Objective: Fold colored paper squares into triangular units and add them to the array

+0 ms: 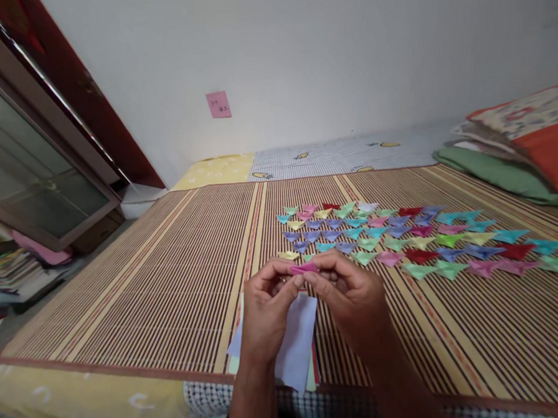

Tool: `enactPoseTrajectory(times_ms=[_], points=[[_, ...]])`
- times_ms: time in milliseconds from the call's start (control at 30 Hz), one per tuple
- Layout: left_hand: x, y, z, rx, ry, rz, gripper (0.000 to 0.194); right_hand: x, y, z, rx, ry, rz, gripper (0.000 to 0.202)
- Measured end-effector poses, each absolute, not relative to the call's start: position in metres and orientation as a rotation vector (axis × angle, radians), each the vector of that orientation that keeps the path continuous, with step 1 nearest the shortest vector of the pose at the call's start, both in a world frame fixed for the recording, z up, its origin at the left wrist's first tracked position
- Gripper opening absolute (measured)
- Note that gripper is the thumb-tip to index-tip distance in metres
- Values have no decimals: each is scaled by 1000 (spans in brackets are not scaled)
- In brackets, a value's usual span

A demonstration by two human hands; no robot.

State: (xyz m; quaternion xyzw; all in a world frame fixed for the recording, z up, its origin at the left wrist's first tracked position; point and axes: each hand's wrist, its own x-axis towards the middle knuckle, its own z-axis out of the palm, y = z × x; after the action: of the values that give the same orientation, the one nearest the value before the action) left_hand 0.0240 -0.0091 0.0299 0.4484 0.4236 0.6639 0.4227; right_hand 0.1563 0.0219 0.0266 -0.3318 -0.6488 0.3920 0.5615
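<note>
Between the fingertips of both hands is a small folded piece of pink paper. My left hand pinches its left end, and my right hand pinches its right end. Loose sheets of pale paper lie on the striped mat below and partly behind my left hand. Beyond and to the right of my hands, several rows of small folded paper shapes in green, blue, pink, red, yellow and purple are spread on the mat.
Folded bedding with a green piece is stacked at the right. A pink note is on the white wall. At the left stand a glass-panelled cabinet door and a pile of books. Patterned cloth runs along the wall.
</note>
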Motion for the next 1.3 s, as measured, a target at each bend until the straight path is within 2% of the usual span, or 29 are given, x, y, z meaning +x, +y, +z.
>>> enactPoseTrajectory(times_ms=[67, 200, 267, 400, 733, 867, 1033, 1300], points=[[24, -10, 30, 1141, 1102, 1682, 4, 156, 23, 27, -761, -1545, 821, 8], [25, -14, 36, 1153, 1191, 1683, 17, 155, 24, 28, -769, -1597, 617, 13], [27, -16, 38, 1156, 1164, 1680, 12, 154, 23, 29, -760, -1627, 565, 15], [30, -14, 38, 1089, 1107, 1778, 1, 152, 22, 28, -788, -1582, 586, 11], [29, -11, 32, 1089, 1133, 1851, 2, 151, 16, 27, -869, -1510, 834, 8], [25, -12, 32, 1150, 1184, 1826, 3, 150, 17, 27, -858, -1499, 759, 10], [20, -13, 32, 1153, 1127, 1683, 15, 149, 18, 23, -811, -1521, 665, 14], [24, -9, 33, 1098, 1115, 1763, 7, 149, 21, 23, -704, -1561, 628, 12]])
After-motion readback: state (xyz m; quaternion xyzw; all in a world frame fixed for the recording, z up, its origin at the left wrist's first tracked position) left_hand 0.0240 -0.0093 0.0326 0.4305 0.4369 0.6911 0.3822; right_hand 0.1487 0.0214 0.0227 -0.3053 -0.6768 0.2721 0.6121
